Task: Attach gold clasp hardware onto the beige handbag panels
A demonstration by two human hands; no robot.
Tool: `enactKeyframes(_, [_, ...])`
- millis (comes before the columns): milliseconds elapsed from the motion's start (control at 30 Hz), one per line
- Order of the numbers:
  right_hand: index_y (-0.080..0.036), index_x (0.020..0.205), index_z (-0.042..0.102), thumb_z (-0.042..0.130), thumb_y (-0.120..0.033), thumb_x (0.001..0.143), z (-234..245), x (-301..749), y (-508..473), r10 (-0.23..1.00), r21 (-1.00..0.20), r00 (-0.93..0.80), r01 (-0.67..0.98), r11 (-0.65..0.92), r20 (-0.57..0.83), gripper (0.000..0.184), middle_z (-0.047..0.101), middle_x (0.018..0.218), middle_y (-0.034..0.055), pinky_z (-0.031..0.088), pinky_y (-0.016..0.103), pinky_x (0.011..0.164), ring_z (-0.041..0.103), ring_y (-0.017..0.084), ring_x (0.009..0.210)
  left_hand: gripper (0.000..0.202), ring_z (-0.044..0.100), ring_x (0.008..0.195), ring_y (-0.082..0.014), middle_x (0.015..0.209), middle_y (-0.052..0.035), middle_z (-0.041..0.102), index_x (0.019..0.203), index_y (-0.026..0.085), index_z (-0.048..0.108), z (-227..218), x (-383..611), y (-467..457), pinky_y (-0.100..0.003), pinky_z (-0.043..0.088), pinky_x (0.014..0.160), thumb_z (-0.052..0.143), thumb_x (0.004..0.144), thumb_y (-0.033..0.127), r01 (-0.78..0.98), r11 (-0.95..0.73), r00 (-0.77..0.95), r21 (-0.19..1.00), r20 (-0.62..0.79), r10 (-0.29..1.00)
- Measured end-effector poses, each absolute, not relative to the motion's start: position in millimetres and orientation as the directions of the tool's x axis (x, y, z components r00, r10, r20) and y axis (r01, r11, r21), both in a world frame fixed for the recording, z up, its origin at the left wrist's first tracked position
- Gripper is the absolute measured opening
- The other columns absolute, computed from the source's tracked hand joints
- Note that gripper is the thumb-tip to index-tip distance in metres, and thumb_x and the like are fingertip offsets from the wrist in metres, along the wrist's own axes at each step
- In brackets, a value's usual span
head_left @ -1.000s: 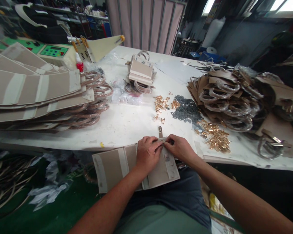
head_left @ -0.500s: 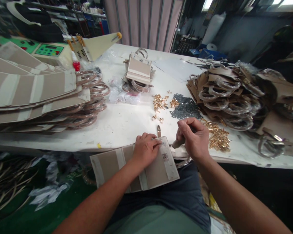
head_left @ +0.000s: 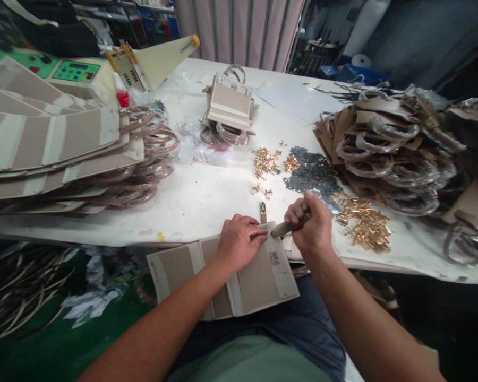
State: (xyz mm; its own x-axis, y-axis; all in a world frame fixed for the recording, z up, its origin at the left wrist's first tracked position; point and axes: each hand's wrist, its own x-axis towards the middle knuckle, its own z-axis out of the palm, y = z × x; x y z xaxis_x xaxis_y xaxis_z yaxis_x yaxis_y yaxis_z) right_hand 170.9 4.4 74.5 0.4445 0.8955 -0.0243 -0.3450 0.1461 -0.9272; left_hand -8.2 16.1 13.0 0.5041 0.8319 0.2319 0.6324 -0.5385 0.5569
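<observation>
A flat beige bag panel (head_left: 258, 281) with pale strips lies across my lap and the table's front edge. My left hand (head_left: 239, 241) presses down on its top edge, fingers curled and pinched together at a small metal fitting. My right hand (head_left: 310, 225) is closed round a wooden-handled tool (head_left: 286, 228) whose tip points at the same spot beside my left fingertips. A small metal clasp plate (head_left: 274, 258) sits on the panel's pale strip. A short metal tab (head_left: 263, 212) lies on the table just above the panel.
The white table (head_left: 207, 201) carries gold fittings (head_left: 366, 225), dark grey plates (head_left: 313, 175), more gold bits (head_left: 265, 164), a stack of beige panels with ring handles (head_left: 56, 154) at left, wrapped handled pieces (head_left: 394, 148) at right, and a small pile (head_left: 229, 109) at the back.
My right hand left the panel's edge, took up the wooden-handled tool beside it, and now brings its tip down to the spot my left fingers hold. My left hand stayed put.
</observation>
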Motion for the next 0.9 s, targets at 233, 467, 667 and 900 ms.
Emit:
enactKeyframes(233, [-0.025, 0.065, 0.036, 0.071, -0.042, 0.087, 69.0, 168.5, 15.3, 0.902, -0.88, 0.428, -0.45, 0.15, -0.065, 0.045, 0.029, 0.053, -0.0101, 0.029, 0.024, 0.04, 0.028, 0.008, 0.041, 0.01, 0.064, 0.105, -0.0256, 0.11, 0.0006, 0.079, 0.101, 0.034, 0.083, 13.6, -6.5, 16.4, -0.046, 0.046, 0.088, 0.081, 0.092, 0.032, 0.627, -0.509, 0.484, 0.589, 0.217, 0.848])
enactKeyframes(467, [-0.025, 0.06, 0.043, 0.069, -0.041, 0.094, 70.6, 144.4, 6.8, 0.948, -0.979, 0.289, -0.114, 0.171, 0.132, 0.046, 0.041, 0.05, -0.0063, 0.034, 0.028, 0.046, 0.039, 0.012, 0.045, 0.017, 0.065, 0.108, -0.0268, 0.108, -0.0019, 0.079, 0.108, 0.03, 0.08, 23.5, -6.7, 17.7, -0.041, 0.047, 0.092, 0.079, 0.09, 0.032, 0.667, -0.444, 0.473, 0.598, 0.121, 0.873])
enactKeyframes(667, [-0.024, 0.056, 0.048, 0.067, -0.04, 0.096, 75.2, 141.3, 2.8, 0.971, -0.98, 0.157, 0.104, 0.168, 0.183, 0.047, 0.049, 0.048, -0.0044, 0.037, 0.031, 0.053, 0.043, 0.013, 0.048, 0.025, 0.071, 0.095, -0.0274, 0.101, -0.005, 0.079, 0.109, 0.026, 0.079, 41.5, -10.4, 32.9, -0.034, 0.048, 0.077, 0.072, 0.091, 0.043, 0.743, -0.398, 0.518, 0.538, -0.086, 0.851])
enactKeyframes(900, [-0.025, 0.057, 0.046, 0.067, -0.039, 0.097, 73.6, 146.1, 4.7, 0.959, -0.98, 0.204, 0.002, 0.199, 0.195, 0.048, 0.048, 0.045, -0.0049, 0.034, 0.03, 0.047, 0.042, 0.013, 0.042, 0.033, 0.069, 0.074, -0.022, 0.079, -0.0053, 0.077, 0.082, 0.022, 0.081, 57.9, -3.8, 55.9, -0.03, 0.041, 0.063, 0.064, 0.092, 0.049, 0.81, -0.307, 0.509, 0.499, -0.341, 0.79])
